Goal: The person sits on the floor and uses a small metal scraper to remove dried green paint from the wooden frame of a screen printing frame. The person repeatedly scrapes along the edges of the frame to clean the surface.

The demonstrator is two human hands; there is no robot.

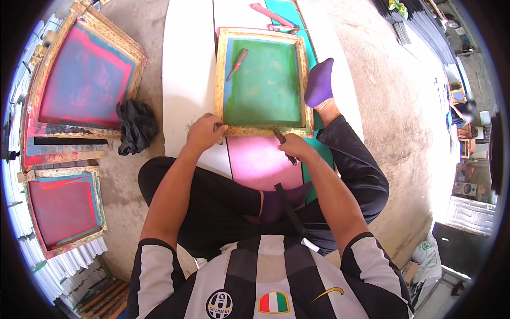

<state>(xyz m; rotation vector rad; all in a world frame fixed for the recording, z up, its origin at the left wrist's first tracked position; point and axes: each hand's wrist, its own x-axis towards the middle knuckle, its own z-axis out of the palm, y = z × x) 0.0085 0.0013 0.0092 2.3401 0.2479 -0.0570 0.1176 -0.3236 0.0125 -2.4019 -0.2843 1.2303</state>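
A wooden screen-printing frame [305, 85] with green-stained mesh [263, 85] lies in front of me on a board. My left hand [204, 133] grips the frame's near left corner, thumb on the wood. In my right hand [297, 147] is a dark tool that looks like pliers [279, 136]; its tip touches the frame's near rail, right of the middle. My palm hides part of its handles. A screwdriver with a reddish handle [240, 57] rests on the mesh at the upper left.
Beyond the frame lie another screwdriver [281, 27] and a pink stick-like piece [271, 14]. My purple-socked foot [320, 82] is close by the frame's right side. At left are two pink-stained frames [135, 56] [102, 212] and a black plastic bag [137, 126].
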